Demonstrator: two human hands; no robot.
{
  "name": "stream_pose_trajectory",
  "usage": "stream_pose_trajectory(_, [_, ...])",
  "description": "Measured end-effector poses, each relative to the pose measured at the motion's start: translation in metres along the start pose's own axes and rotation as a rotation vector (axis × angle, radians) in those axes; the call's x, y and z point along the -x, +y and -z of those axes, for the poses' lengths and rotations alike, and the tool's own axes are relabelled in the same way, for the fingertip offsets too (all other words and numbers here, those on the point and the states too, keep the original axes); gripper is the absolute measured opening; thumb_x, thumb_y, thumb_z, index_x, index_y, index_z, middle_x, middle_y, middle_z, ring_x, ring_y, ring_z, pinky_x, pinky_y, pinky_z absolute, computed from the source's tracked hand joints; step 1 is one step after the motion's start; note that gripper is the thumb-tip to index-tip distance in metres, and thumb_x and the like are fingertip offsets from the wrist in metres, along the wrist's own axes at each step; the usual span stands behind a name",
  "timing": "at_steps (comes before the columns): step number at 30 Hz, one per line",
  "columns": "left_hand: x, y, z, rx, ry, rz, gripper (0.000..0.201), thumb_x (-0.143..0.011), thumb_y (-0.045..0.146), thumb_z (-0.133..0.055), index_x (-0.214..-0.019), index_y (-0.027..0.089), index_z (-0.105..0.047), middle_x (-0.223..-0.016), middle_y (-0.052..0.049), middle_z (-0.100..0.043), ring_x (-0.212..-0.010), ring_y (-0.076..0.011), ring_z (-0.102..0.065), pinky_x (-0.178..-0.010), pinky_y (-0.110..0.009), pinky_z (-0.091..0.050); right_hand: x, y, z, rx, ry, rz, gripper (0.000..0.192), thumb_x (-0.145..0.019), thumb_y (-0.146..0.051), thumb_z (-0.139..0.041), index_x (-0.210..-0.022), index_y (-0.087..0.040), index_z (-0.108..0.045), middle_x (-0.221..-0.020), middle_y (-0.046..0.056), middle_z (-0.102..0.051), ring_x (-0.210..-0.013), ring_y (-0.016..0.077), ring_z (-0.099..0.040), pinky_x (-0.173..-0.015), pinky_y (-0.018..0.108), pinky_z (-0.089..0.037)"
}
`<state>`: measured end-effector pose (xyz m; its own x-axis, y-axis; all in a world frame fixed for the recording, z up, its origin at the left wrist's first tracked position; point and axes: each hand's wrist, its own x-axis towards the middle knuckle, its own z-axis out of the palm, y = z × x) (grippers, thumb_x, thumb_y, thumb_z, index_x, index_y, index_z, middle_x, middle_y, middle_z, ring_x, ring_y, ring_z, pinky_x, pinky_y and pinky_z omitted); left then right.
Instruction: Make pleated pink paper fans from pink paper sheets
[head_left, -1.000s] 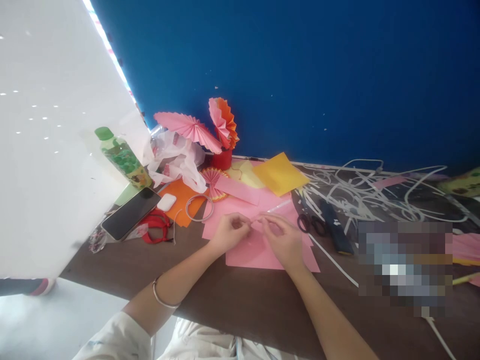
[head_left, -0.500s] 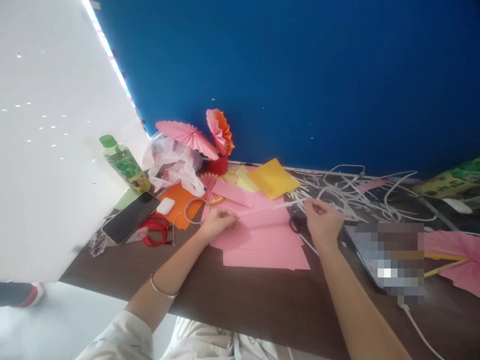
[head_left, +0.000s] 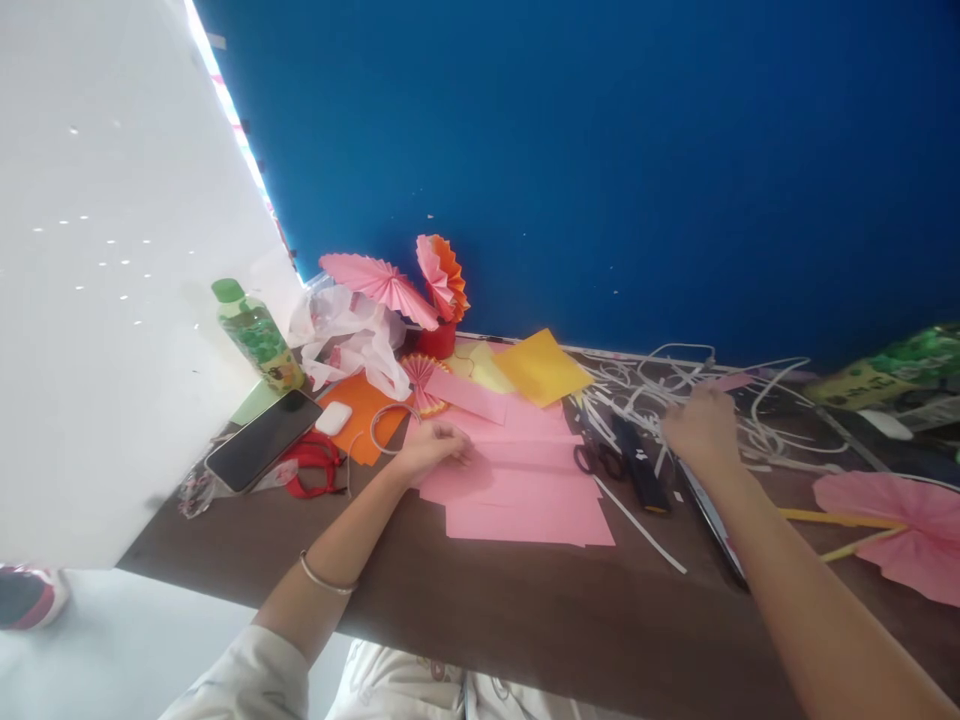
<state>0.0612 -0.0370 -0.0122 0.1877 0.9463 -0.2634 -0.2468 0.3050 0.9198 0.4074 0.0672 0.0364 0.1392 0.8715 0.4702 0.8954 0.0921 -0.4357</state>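
Note:
My left hand (head_left: 435, 447) rests at the left side of the layered pink paper (head_left: 532, 520), its fingers curled together against the sheet. The fingertips are partly hidden. A straight band runs across the paper to the right of this hand. My right hand (head_left: 703, 432) is over the tangle of white strips (head_left: 615, 385), beside a small pink paper piece (head_left: 731, 382). Its fingers point away and are blurred, so I cannot make out what they hold. Scissors (head_left: 592, 459) with dark handles lie at the paper's right edge, next to a black long-shaped object (head_left: 640, 465).
Pleated paper fans (head_left: 382, 285) stand at the back by a white plastic bag (head_left: 360, 345). To the left are a green bottle (head_left: 259, 340), a phone (head_left: 264, 440) and a red band (head_left: 311, 465). Another pink fan (head_left: 907, 540) lies right. A blue wall (head_left: 562, 180) rises behind.
My right hand has moved right and away from the pink paper, over the strip pile. The white strip it held above the paper no longer shows there. My left hand has barely moved.

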Motion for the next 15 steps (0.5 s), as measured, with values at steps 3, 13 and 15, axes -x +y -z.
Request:
stream_pose_trajectory(3, [0.001,0.001,-0.001,-0.033,-0.034,-0.012,0.011,-0.061,0.018,-0.067,-0.062,0.009,-0.061,-0.054,-0.003,-0.062,-0.05,-0.0109,-0.06,-0.055,-0.024,-0.051,0.01,-0.047,0.005,-0.047,-0.016,0.201,0.042,-0.073,-0.025,-0.046,-0.114,-0.017,-0.053,-0.124,0.017,-0.05,-0.122,0.0379,-0.036,-0.095,0.055,-0.03])
stream_pose_trajectory(13, [0.004,0.003,-0.001,-0.081,-0.078,0.002,0.007,-0.061,0.015,-0.064,-0.064,0.009,-0.061,-0.052,-0.002,-0.062,-0.049,-0.0107,-0.059,-0.056,-0.024,-0.051,0.076,-0.152,-0.014,-0.517,-1.041,0.3,0.018,-0.074,-0.029,-0.055,-0.079,-0.018,-0.068,-0.082,0.006,-0.07,-0.076,0.0204,-0.064,-0.07,0.032,-0.05])
stream_pose_trajectory(15, [0.003,0.001,-0.001,-0.079,-0.069,-0.018,0.008,-0.062,0.016,-0.064,-0.065,0.009,-0.061,-0.053,-0.002,-0.062,-0.05,-0.0108,-0.06,-0.056,-0.024,-0.05,0.08,-0.153,-0.014,-0.576,-1.054,0.241,0.016,-0.073,-0.029,-0.056,-0.073,-0.016,-0.066,-0.074,0.005,-0.069,-0.07,0.0187,-0.063,-0.066,0.03,-0.05])
